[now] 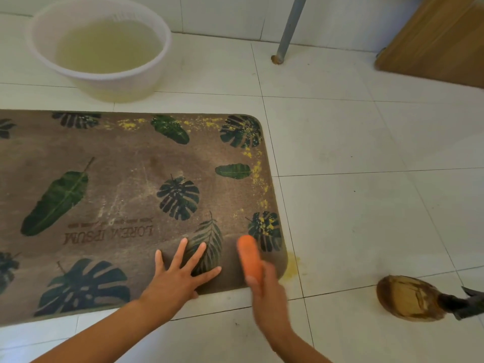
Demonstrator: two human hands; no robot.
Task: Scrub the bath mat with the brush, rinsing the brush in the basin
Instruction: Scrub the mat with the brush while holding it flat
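2 hands (pixel 180 276) (pixel 267 289), 1 brush (pixel 250 255), 1 mat (pixel 125 195), 1 basin (pixel 99 82)

A grey metal leg (pixel 291 27), a wooden panel (pixel 434 40) and a brown husk (pixel 408 297) share the white tiled floor (pixel 353 205).

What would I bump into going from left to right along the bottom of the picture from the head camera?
Left hand pressed flat on the bath mat → orange brush in the right hand → yellow stain on the floor tiles → brown round thing on the floor.
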